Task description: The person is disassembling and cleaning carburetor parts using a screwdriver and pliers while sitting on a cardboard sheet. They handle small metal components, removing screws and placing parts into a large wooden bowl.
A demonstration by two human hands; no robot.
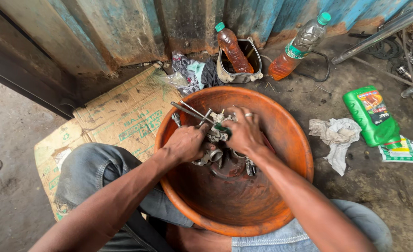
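Both hands work inside the large round orange metal basin point(281, 140), set on the floor by the cardboard's right edge. Left hand point(186, 143) and right hand point(245, 131) have fingers clamped on the grey cast-metal engine part point(214, 145). Its long axis appears to run toward the basin's far-left rim, thin rods point(188, 109) pointing there. Risk: oily grip slips; part drops, denting fittings.

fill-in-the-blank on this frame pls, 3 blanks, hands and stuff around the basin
1. Both hands grip a metal part over a large ____ basin.
2. The ring is on the ____ hand, not the left hand.
3. The green bottle lies beside a crumpled white ____.

Missing words: orange; right; rag
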